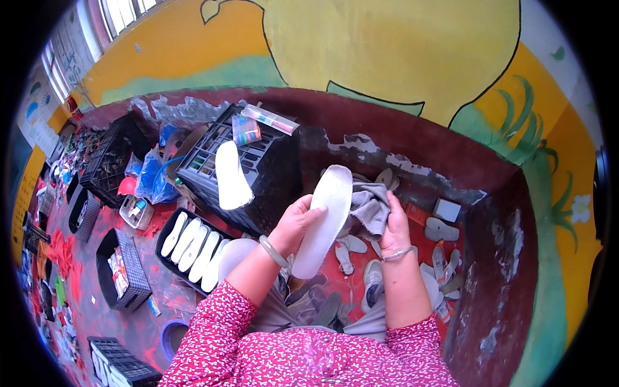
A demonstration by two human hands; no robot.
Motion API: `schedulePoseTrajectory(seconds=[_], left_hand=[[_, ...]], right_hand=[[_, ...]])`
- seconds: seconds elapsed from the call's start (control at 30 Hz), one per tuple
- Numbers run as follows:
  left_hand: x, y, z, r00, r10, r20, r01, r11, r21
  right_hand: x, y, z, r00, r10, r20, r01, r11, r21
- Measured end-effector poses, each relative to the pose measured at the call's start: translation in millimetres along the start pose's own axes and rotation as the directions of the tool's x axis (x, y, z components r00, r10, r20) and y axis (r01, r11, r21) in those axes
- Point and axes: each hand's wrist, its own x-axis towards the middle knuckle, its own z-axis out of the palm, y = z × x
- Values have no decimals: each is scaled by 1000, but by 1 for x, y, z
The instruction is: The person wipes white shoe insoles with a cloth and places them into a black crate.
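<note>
My left hand [291, 227] is closed on a long white insole [330, 209], thumb on its face, held upright in front of me. In my right hand [395, 227] is a bunched grey cloth [370, 205], close beside the insole's right edge. The cloth hangs over part of the floor behind it. Another white insole [231, 174] lies on top of an upturned black plastic crate [274, 164] ahead on the left. Several white insoles [191, 246] stand in a row in a black basket [169, 269] left of my left forearm.
Shoes and loose soles [442, 229] lie scattered on the red floor to the right, by the low maroon wall [496, 238]. Left are a dark woven basket [132, 284], a small white basket [137, 215], blue plastic bags [157, 177] and a purple basin [169, 338].
</note>
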Motion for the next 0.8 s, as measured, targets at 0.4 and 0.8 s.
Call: schedulePoseTrajectory(seconds=[0.4, 0.8], left_hand=[[31, -38, -18, 987, 68, -144, -72, 997, -27], [25, -37, -16, 973, 183, -141, -187, 982, -17]], right_hand=[[-1, 49, 26, 990, 31, 136, -17, 994, -104], [1, 63, 10, 969, -70, 238, 173, 878, -446]])
